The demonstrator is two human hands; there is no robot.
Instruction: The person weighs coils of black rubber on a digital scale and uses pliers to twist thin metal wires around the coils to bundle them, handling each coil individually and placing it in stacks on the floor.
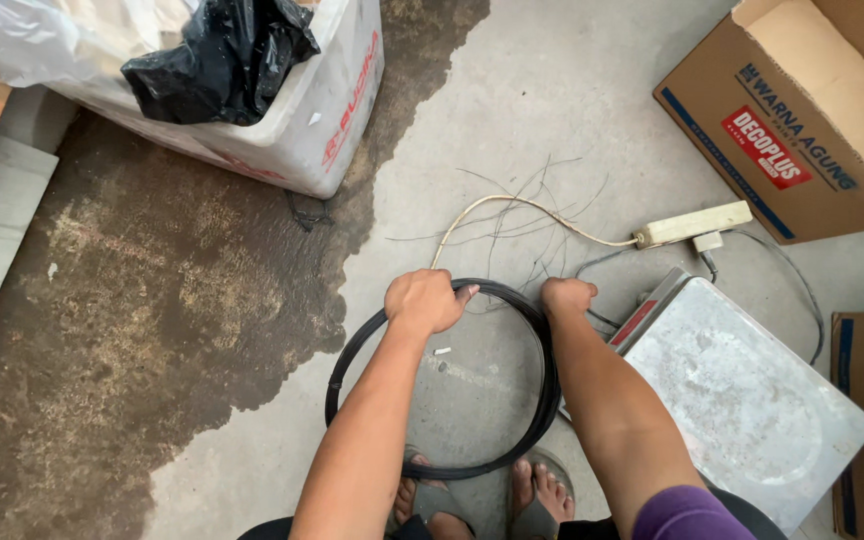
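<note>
A coil of thin black wire [352, 345] stands as a hoop on the concrete floor in front of my feet. My left hand [425, 300] grips the top of the coil. My right hand [565, 296] closes on the coil's upper right side. Several loose black wire strands [527, 215] lie on the floor just beyond the hoop. My sandalled feet [482, 495] hold the bottom of the coil.
A metal platform scale [742, 395] sits at my right. A cream power strip [692, 224] with its cord lies beyond it. A cardboard box [802, 110] stands at the top right, a white sack with a black bag [227, 60] at top left. A dark wet patch [152, 290] covers the left floor.
</note>
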